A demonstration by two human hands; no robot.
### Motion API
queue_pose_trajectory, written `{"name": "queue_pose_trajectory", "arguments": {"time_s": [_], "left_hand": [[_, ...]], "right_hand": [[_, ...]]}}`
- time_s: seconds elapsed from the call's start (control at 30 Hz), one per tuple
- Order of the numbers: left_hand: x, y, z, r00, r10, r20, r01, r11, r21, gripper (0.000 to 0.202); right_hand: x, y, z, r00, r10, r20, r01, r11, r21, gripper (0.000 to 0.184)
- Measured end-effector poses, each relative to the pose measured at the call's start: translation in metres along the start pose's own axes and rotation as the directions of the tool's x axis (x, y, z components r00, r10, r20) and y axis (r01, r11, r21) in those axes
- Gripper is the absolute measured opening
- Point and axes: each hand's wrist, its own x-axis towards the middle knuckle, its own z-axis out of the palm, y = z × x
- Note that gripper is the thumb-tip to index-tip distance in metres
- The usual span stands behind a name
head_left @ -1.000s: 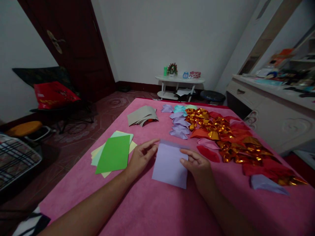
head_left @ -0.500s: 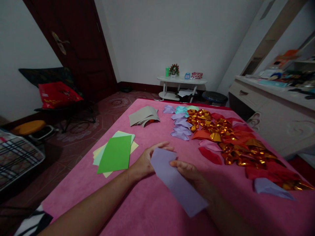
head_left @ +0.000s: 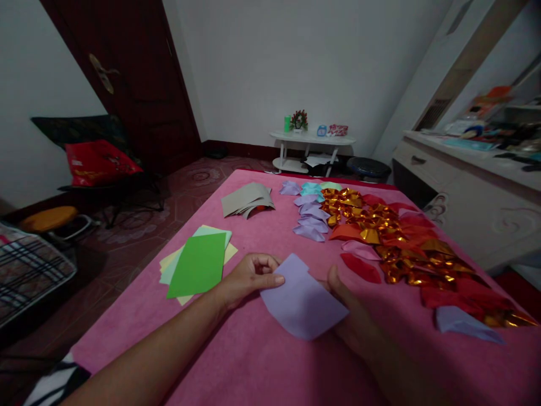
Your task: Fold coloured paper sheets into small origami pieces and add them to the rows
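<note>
A lilac paper sheet [head_left: 302, 301] is held just above the pink table cover [head_left: 262, 361]. My left hand [head_left: 249, 276] pinches its left edge, thumb on top and fingers curled under. At the sheet's right edge, my right hand [head_left: 350, 316] grips it with the thumb up beside the paper and the fingers hidden beneath. A stack of green and pale sheets [head_left: 198, 262] lies to the left of my left hand.
Folded lilac and teal pieces [head_left: 310, 217] and a spread of gold and red foil pieces [head_left: 389, 237] fill the table's right half. Grey sheets [head_left: 247, 198] lie at the far side. A lone lilac folded piece [head_left: 465, 322] is at right. A cabinet [head_left: 469, 203] stands beyond.
The lilac sheet, flat on the table a second ago, was lifted and turned in both hands. My left hand closed from flat fingers into a pinch; my right hand slid beneath the paper.
</note>
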Motion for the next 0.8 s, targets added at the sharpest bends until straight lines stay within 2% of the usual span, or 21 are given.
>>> {"name": "queue_pose_trajectory", "arguments": {"time_s": [0.03,0.1,0.23,0.3,0.37,0.47,0.53,0.63,0.73,0.8], "left_hand": [[0.0,0.0,0.001,1.0,-0.005,-0.027,0.006,1.0,0.024,0.027],[0.001,0.0,0.005,0.997,0.002,-0.081,0.002,0.999,0.052,0.028],[0.003,-0.002,0.013,0.982,0.061,-0.177,-0.055,0.998,0.036,0.035],[0.004,-0.003,0.014,0.947,0.117,-0.3,-0.113,0.993,0.031,0.042],[0.003,-0.003,0.014,0.9,0.138,-0.413,-0.131,0.99,0.045,0.039],[0.001,-0.004,0.015,0.888,0.128,-0.442,-0.089,0.99,0.108,0.035],[0.0,-0.005,0.017,0.894,0.133,-0.428,-0.071,0.985,0.157,0.035],[-0.001,-0.005,0.021,0.904,0.127,-0.408,-0.087,0.989,0.116,0.036],[0.0,-0.007,0.021,0.891,0.198,-0.41,-0.177,0.98,0.088,0.044],[0.0,-0.008,0.019,0.869,0.259,-0.423,-0.199,0.963,0.18,0.03]], "right_hand": [[-0.003,-0.002,-0.004,1.0,0.02,0.007,-0.021,0.999,0.03,0.065],[-0.004,-0.003,-0.011,1.0,0.029,-0.009,-0.029,0.999,-0.017,0.05],[0.0,0.0,-0.012,0.982,-0.062,-0.176,0.015,0.967,-0.254,0.033],[0.001,0.001,-0.009,0.948,-0.148,-0.281,0.073,0.963,-0.261,0.03],[0.0,0.001,-0.006,0.901,-0.226,-0.37,0.14,0.959,-0.247,0.027],[-0.002,0.002,-0.004,0.835,-0.311,-0.454,0.2,0.94,-0.276,0.022],[-0.003,0.004,-0.003,0.818,-0.335,-0.468,0.212,0.932,-0.295,0.022],[-0.003,0.008,0.0,0.854,-0.303,-0.422,0.2,0.941,-0.271,0.023],[-0.002,0.01,0.004,0.911,-0.249,-0.33,0.179,0.957,-0.228,0.024],[-0.001,0.01,0.005,0.906,-0.275,-0.321,0.226,0.957,-0.182,0.027]]}}
